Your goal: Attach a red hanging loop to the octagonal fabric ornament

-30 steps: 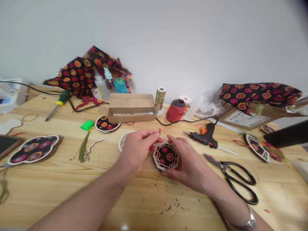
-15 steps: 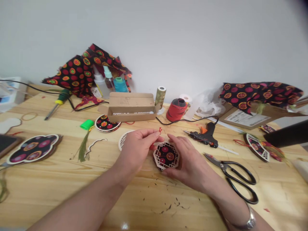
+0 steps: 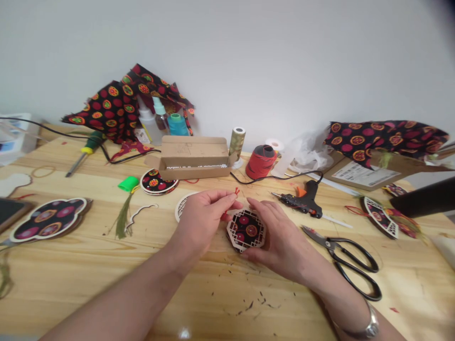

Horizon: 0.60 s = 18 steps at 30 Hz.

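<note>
An octagonal ornament (image 3: 246,230), patterned fabric inside a pale lattice frame, lies tilted on the wooden table. My right hand (image 3: 273,237) curls round its right side, thumb at the lower edge and fingers at the upper one. Pinched between thumb and forefinger of my left hand (image 3: 209,213) is a red cord (image 3: 236,191), its knotted tip poking up above the fingers at the ornament's upper left. Behind the left hand a round lattice piece (image 3: 180,207) is partly hidden. Black-handled scissors (image 3: 341,255) rest to the right of my right hand.
Beyond the hands are a cardboard box (image 3: 195,161), a red thread spool (image 3: 261,162) and a hot glue gun (image 3: 302,199) with its cable. At left lie a green-topped tassel (image 3: 126,203), a fabric-covered flower-shaped piece (image 3: 51,219) and a screwdriver (image 3: 85,151). Dark scraps litter the table's front.
Almost nothing differs. Both hands keep their places, and my right thumb has shifted very slightly along the ornament's lower edge.
</note>
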Tool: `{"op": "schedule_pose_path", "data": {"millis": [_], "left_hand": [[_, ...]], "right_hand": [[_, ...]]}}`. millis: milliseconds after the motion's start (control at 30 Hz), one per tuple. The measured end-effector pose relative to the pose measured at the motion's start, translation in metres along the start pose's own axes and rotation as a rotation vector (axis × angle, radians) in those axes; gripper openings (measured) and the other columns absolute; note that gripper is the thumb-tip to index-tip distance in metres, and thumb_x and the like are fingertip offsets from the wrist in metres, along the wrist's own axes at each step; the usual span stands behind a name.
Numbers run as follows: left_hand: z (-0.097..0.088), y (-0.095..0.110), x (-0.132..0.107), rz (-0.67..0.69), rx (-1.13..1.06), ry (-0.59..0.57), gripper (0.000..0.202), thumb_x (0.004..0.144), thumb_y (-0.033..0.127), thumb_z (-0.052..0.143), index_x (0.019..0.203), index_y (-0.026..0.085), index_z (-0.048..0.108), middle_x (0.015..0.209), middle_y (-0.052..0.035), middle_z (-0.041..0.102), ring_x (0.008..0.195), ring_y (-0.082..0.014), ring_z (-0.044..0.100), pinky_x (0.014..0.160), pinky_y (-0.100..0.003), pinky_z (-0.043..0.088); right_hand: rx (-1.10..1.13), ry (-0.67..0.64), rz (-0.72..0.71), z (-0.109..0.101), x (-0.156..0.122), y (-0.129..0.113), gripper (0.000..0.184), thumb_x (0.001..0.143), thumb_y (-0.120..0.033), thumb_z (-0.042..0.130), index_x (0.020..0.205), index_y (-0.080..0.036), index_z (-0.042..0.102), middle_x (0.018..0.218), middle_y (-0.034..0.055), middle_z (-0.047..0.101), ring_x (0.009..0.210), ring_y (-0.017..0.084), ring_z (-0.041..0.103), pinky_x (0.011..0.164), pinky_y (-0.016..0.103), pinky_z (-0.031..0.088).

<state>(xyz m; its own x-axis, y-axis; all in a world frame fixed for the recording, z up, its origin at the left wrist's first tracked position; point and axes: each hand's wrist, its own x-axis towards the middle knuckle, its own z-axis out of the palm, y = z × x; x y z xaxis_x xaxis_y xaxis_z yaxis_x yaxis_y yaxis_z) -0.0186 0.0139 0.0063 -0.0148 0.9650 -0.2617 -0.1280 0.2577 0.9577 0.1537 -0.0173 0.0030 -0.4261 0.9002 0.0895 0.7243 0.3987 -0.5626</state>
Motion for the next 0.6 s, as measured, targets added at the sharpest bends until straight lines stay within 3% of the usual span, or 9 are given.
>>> {"op": "schedule_pose_path", "data": {"millis": [600], "left_hand": [[0.0010, -0.0002, -0.0004, 0.010, 0.012, -0.004, 0.010, 0.070, 0.028, 0.069, 0.072, 0.019, 0.073, 0.069, -0.0028, 0.073, 0.070, -0.0159, 0.064, 0.058, -0.023, 0.045]], "right_hand": [[0.063, -0.086, -0.042, -0.0077, 0.0005, 0.0010, 0.080, 0.067, -0.023, 0.071, 0.136, -0.022, 0.032, 0.124, 0.0073, 0.051, 0.116, 0.025, 0.040, 0.100, 0.041, 0.036]]}}
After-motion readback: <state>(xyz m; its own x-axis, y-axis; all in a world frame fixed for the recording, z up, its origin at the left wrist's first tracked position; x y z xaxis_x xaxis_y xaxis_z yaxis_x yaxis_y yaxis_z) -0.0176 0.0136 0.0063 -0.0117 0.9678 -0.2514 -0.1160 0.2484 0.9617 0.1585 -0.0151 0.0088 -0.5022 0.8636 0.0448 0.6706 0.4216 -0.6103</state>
